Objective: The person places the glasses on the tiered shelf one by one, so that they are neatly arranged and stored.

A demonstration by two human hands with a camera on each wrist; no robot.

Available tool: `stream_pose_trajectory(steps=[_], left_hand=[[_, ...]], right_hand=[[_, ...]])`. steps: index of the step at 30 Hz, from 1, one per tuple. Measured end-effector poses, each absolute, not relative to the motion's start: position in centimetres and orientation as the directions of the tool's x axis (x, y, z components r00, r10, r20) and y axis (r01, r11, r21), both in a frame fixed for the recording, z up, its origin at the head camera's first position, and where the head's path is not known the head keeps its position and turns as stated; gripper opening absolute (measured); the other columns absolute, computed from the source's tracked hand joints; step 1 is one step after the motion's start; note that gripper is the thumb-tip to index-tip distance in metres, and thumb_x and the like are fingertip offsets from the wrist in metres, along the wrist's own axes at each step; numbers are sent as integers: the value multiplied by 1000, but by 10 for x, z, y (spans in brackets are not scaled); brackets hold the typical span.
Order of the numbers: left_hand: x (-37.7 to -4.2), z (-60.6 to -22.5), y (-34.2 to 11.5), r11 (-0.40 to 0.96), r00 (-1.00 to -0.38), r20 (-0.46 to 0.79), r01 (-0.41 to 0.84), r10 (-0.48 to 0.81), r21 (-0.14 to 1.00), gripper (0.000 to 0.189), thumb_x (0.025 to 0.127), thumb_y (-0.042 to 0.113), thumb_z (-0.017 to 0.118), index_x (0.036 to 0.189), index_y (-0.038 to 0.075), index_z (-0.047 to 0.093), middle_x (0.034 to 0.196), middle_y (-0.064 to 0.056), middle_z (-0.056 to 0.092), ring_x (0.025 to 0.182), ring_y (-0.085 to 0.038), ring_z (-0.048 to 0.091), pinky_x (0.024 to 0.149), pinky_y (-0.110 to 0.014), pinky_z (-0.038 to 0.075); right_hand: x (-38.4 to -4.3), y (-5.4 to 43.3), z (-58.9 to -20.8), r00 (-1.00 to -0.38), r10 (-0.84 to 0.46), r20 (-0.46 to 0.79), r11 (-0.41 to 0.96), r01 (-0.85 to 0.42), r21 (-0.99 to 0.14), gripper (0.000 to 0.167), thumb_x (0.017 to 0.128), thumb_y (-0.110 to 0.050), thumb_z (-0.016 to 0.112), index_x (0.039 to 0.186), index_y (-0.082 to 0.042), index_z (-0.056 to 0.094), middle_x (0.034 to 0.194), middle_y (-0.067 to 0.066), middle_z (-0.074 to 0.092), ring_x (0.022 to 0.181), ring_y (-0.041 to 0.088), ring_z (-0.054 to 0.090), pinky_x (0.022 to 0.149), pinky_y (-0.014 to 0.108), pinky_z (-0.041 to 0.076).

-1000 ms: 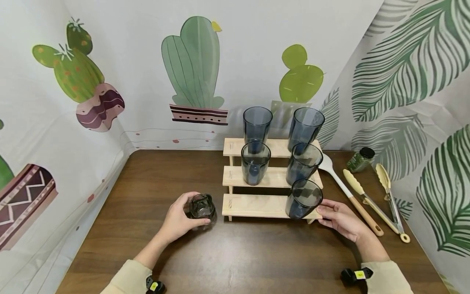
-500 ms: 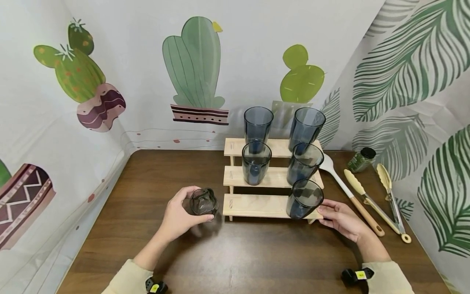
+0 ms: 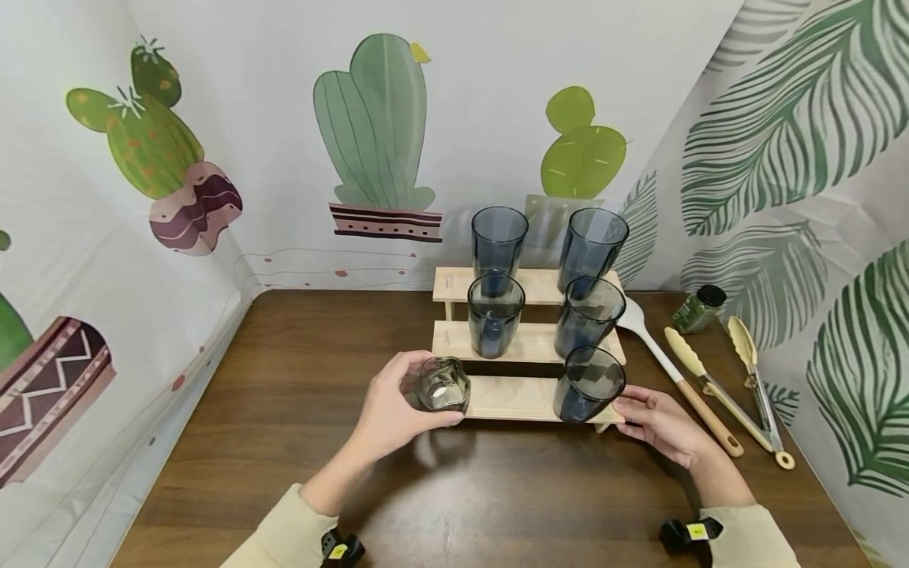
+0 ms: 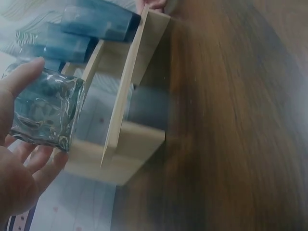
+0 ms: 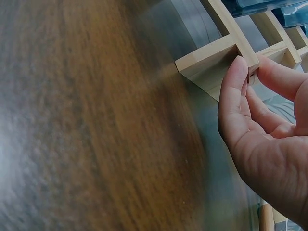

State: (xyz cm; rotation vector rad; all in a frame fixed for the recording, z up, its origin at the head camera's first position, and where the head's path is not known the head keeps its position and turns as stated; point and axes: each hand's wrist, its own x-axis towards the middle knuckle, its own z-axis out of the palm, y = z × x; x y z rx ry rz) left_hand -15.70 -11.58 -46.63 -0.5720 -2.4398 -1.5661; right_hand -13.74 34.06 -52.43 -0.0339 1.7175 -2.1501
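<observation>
A short, wavy-sided dark glass [image 3: 443, 385] is held by my left hand [image 3: 389, 406], thumb on the near side and fingers round the back. It hangs in front of the left end of the lowest step of a three-tier wooden rack [image 3: 511, 397]. In the left wrist view the glass [image 4: 45, 108] is tilted in that hand and stands off the table. My right hand [image 3: 656, 422] pinches the right end of the lowest step, which the right wrist view shows between thumb and fingertips. Beside it on that step stands a blue-grey tumbler [image 3: 588, 385].
Tumblers stand on the middle step [image 3: 529, 343] and top step [image 3: 543, 284], two on each. Right of the rack lie a white turner [image 3: 660, 355] with a wooden handle and yellow-tipped tongs [image 3: 756, 386]. A black-lidded green jar [image 3: 699, 308] lies behind them on the brown table [image 3: 319, 339].
My left hand has lifted the short glass and carried it right, from the table left of the rack to the lowest step's left end. My right hand has stayed on the rack.
</observation>
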Motion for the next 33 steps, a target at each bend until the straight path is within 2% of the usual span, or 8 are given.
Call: stream_pose_trajectory(steps=[7, 21, 27, 33], left_hand=[[-158, -468, -84, 393, -910, 342, 410, 234, 823, 90, 53, 38, 106, 131, 21, 64, 121, 11, 65, 110, -9, 62, 90, -31, 56], [-161, -479, -46, 386, -908, 362, 418, 213, 822, 85, 55, 33, 106, 128, 18, 65, 118, 8, 64, 107, -10, 64, 88, -24, 56], [-161, -485, -41, 422, -919, 343, 394, 194, 817, 84, 55, 35, 105, 127, 20, 65, 118, 9, 63, 102, -10, 65, 85, -26, 56], [-161, -489, -40, 464, -923, 340, 384, 179, 798, 84, 56, 39, 104, 128, 22, 64, 119, 10, 63, 102, -10, 64, 86, -34, 55]], right_hand=[[-138, 341, -526, -932, -277, -234, -133, 279, -951, 22, 105, 3, 54, 124, -9, 55, 110, 4, 65, 96, 14, 68, 84, 32, 60], [-137, 340, -525, -930, -287, -230, -149, 281, -948, 22, 105, 3, 54, 124, -9, 56, 109, 4, 65, 96, 14, 68, 84, 32, 60], [-136, 340, -526, -927, -306, -217, -165, 276, -947, 23, 105, 4, 53, 121, -12, 59, 109, 3, 66, 96, 14, 68, 84, 32, 60], [-137, 340, -525, -930, -289, -228, -154, 280, -948, 23, 105, 4, 54, 122, -11, 57, 109, 3, 66, 97, 14, 68, 84, 31, 60]])
